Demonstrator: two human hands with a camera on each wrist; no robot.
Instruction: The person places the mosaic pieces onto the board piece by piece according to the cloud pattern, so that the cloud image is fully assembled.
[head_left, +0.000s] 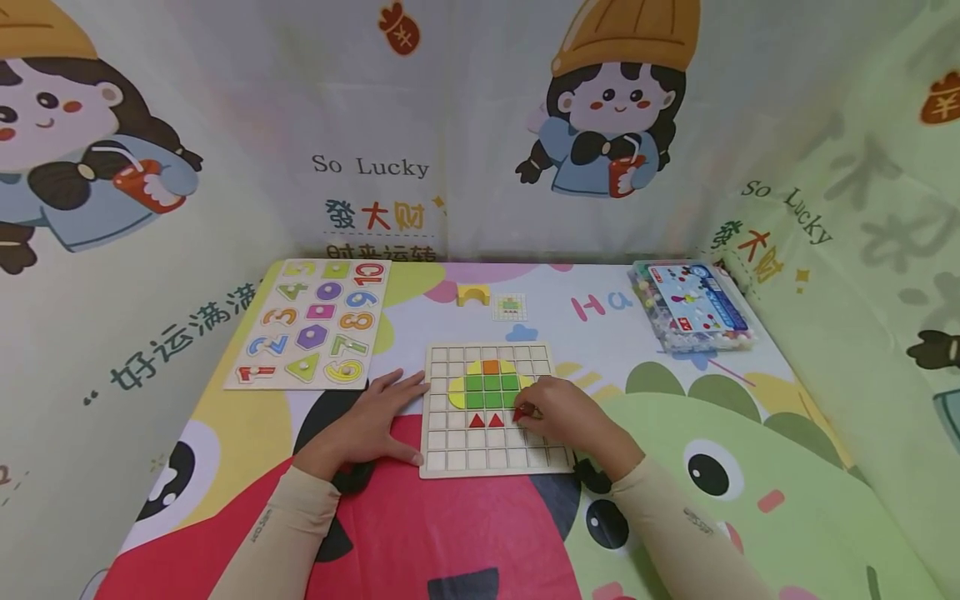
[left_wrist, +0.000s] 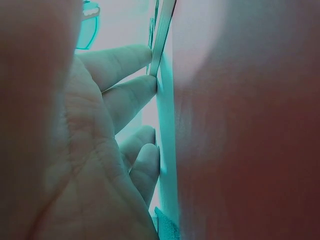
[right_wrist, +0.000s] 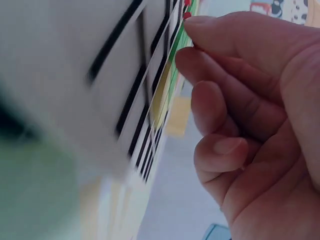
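A wooden grid board (head_left: 437, 461) lies on the patterned cloth. Green squares (head_left: 491, 392) fill its middle, with an orange square (head_left: 491, 367) above and rounded yellow pieces (head_left: 457, 394) at the sides. Two red triangles (head_left: 486, 422) sit side by side in the row below. My left hand (head_left: 378, 421) rests by the board's left edge, its fingertips (left_wrist: 145, 90) touching that edge. Over the board's right part, my right hand (head_left: 564, 410) pinches a red triangle (head_left: 518, 414) between thumb and index finger. Its fingers hide most of that triangle and some cells.
A number-and-shape puzzle board (head_left: 251, 367) lies at the left. Behind the grid stand a yellow arch block (head_left: 473, 293) and a small pattern card (head_left: 511, 307). A clear box (head_left: 693, 304) of small coloured pieces is at the back right.
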